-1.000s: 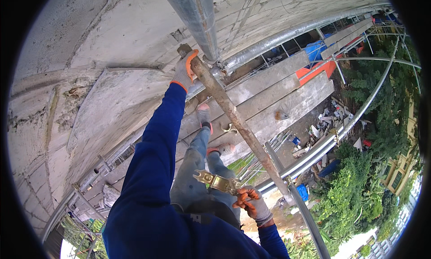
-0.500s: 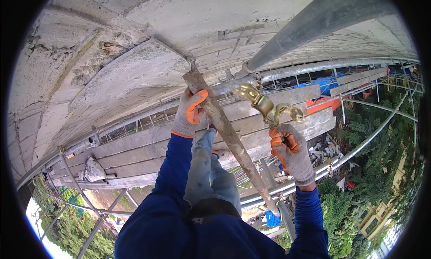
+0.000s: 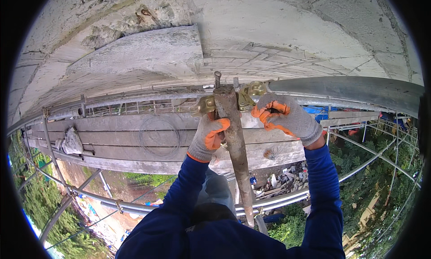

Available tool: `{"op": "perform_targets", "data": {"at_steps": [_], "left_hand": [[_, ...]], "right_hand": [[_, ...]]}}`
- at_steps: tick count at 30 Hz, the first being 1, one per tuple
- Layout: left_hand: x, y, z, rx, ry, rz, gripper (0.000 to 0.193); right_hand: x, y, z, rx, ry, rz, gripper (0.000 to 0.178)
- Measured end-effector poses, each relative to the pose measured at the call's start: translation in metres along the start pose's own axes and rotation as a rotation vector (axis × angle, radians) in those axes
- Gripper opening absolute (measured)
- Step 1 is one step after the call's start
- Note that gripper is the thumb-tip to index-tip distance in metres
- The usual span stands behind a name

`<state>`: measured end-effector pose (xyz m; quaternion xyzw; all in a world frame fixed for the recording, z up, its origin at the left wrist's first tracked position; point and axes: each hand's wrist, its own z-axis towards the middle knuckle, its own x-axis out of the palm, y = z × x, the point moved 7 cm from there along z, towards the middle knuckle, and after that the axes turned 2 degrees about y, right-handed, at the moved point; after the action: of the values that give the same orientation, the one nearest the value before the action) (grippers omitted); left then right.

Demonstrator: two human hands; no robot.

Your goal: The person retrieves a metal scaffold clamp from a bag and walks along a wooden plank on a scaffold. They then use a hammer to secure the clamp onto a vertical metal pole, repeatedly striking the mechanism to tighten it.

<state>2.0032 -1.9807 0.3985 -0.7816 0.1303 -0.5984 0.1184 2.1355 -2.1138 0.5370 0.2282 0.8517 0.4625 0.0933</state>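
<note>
My left hand [image 3: 207, 138], in a grey knit glove with orange palm coating, is closed round the upper part of a rusty steel pipe [image 3: 237, 147]. The thumb lies on the pipe's near side; the other fingers are partly hidden behind it. A gold-coloured scaffold coupler [image 3: 246, 101] sits against the pipe's upper end, one half showing right of it. More gold-coloured metal [image 3: 206, 105] shows left of the pipe, above my left hand. My right hand [image 3: 289, 117], gloved alike, has its fingers curled at the coupler's lower right side; the exact grip is partly hidden.
A thick grey tube [image 3: 350, 89] runs rightward from beside the coupler. Wooden planks [image 3: 121, 141] form a walkway below, with a wire coil [image 3: 161, 135] and a pale sack [image 3: 72, 141] on it. Scaffold rails [image 3: 139, 208] surround it above a drop. Rough concrete [image 3: 278, 30] rises ahead.
My right hand has brought the coupler left, against the rusty pipe's upper end. The pipe now stands more upright in view, with my left hand lower and further right. The view has turned.
</note>
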Motion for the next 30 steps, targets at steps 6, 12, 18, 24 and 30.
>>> {"op": "perform_targets", "data": {"at_steps": [6,12,18,24,30], "left_hand": [[0.039,-0.013,0.016,0.214,-0.122,0.441,0.095],[0.040,0.004,0.025,0.215,-0.104,0.649,0.109],[0.052,0.010,0.018,0.236,-0.135,0.827,0.111],[0.030,0.012,0.012,0.283,-0.199,0.845,0.104],[0.045,-0.001,0.007,0.345,-0.190,0.968,0.104]], "right_hand": [[0.007,0.036,0.010,-0.324,0.103,-0.543,0.032],[0.029,0.048,-0.005,-0.356,-0.144,-0.798,0.042],[0.031,0.041,-0.014,-0.309,0.003,-1.100,0.051],[0.044,0.022,-0.009,-0.351,-0.052,-0.969,0.050],[0.036,0.024,-0.017,-0.469,-0.321,-0.731,0.041]]}}
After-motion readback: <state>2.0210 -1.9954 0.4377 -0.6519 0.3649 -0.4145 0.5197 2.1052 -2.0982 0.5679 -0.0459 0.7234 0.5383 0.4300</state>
